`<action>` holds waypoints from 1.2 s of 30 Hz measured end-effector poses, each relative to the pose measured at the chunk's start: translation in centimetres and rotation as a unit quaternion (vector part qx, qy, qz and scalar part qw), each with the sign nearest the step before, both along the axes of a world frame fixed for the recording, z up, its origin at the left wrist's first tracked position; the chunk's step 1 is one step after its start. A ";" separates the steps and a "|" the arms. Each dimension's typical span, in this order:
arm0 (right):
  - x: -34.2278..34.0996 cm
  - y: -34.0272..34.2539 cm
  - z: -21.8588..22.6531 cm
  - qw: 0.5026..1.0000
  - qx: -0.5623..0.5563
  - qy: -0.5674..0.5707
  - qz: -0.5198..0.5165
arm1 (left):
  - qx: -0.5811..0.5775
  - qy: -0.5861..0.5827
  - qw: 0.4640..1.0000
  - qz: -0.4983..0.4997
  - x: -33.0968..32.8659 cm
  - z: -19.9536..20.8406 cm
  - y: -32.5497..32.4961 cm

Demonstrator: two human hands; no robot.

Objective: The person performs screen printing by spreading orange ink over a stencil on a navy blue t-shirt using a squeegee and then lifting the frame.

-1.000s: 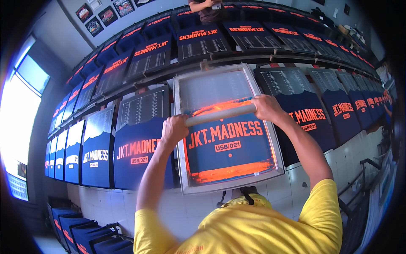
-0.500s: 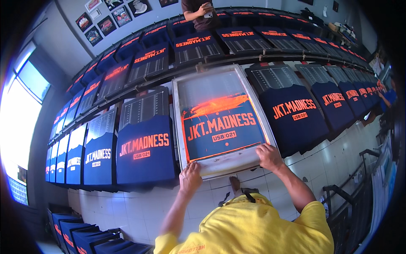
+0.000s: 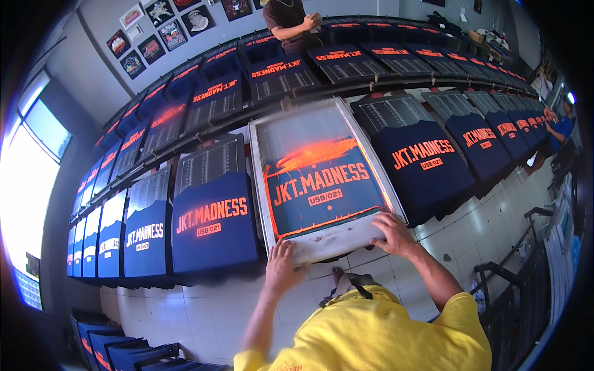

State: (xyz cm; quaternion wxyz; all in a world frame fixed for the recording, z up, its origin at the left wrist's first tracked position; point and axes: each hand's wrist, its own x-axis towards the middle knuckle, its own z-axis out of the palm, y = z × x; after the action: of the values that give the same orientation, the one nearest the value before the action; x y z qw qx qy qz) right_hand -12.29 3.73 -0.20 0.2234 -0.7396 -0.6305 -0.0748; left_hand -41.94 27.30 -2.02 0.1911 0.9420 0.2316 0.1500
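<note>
A metal-framed printing screen with orange ink on its mesh lies over a navy shirt on the long table. My left hand grips the frame's near edge at the left corner. My right hand holds the same edge near the right corner. A squeegee is no longer in either hand and I cannot see it. To the left lies a printed navy shirt with orange lettering; to the right another printed shirt.
Rows of navy shirts on pallets run along the table and a second row behind it. A person in a dark top stands at the far side. Another person in blue is at the right. Metal racks stand at lower right.
My hands left the squeegee at mid-screen and dropped to the frame's near edge. The screen now sits tilted slightly, shifted right in view.
</note>
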 end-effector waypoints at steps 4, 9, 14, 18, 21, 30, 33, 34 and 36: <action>3.4 0.8 -0.4 0.980 0.108 0.075 -0.152 | -0.057 -0.122 0.982 0.132 -1.7 -2.4 3.4; 9.5 1.8 -6.0 0.920 0.111 0.217 -0.306 | -0.151 -0.097 0.954 0.239 -1.7 -6.9 7.4; 11.4 2.9 -8.0 0.881 0.159 0.300 -0.330 | -0.142 -0.087 0.950 0.264 -1.2 -5.9 7.9; 12.1 3.5 -8.8 0.869 0.177 0.301 -0.350 | -0.208 -0.035 0.940 0.267 -0.2 -4.1 8.8; 11.7 4.0 -8.7 0.867 0.198 0.288 -0.355 | -0.231 0.001 0.934 0.274 -0.4 -4.5 9.8; 11.5 4.2 -8.4 0.854 0.183 0.292 -0.390 | -0.502 -0.059 0.828 0.244 -1.8 -4.9 11.4; 11.3 4.5 -8.1 0.844 0.176 0.313 -0.398 | -0.534 -0.098 0.803 0.247 -2.4 -5.1 11.3; 11.3 4.7 -8.4 0.842 0.182 0.318 -0.395 | -0.544 -0.109 0.794 0.248 -2.7 -5.2 11.3; 10.7 5.5 -7.6 0.844 0.160 0.319 -0.400 | -0.552 -0.129 0.786 0.247 -3.1 -5.0 11.1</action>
State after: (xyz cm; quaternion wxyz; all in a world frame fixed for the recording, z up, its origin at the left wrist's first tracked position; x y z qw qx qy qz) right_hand -1.58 9.20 -7.81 0.4780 -0.8648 -0.1530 -0.0177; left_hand -45.06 38.43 -7.04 0.6632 0.5578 0.4731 0.1586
